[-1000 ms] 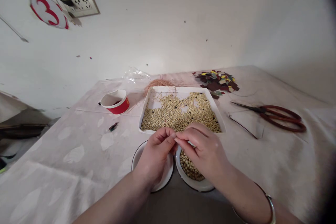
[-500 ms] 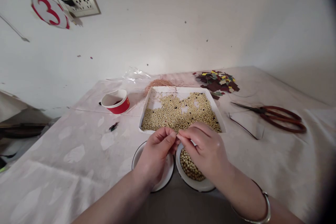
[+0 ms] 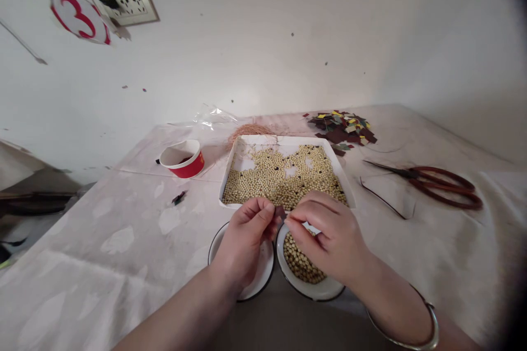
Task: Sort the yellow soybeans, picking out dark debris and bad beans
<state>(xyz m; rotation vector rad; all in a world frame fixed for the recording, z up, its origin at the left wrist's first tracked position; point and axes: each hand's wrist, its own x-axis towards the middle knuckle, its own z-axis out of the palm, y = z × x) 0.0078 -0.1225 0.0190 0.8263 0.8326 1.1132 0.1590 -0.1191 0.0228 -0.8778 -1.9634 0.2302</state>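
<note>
My left hand (image 3: 247, 241) pinches a small dark reddish-brown piece (image 3: 280, 212) between thumb and forefinger, above the left bowl. Close beside it, my right hand (image 3: 329, 230) has thumb and forefinger pressed together over the right bowl; what they hold, if anything, is too small to make out. The white left bowl (image 3: 263, 277) is partly covered by my left hand. Pale round beads fill part of the right bowl (image 3: 325, 289). Beyond both hands, a white tray (image 3: 349, 192) contains many pale beads (image 3: 267, 167) with a few dark ones among them.
A red and white paper cup (image 3: 191, 167) stands at the left, near a small black object (image 3: 179, 197). Copper-coloured strands (image 3: 251, 130) and clear plastic (image 3: 214, 116) lie behind the tray. Coloured scraps (image 3: 343, 129) are at the back right; scissors (image 3: 444, 184) and a thin dark strip (image 3: 382, 199) lie right.
My right hand has moved slightly right, away from my left hand. The dark reddish-brown piece now shows at my left fingertips.
</note>
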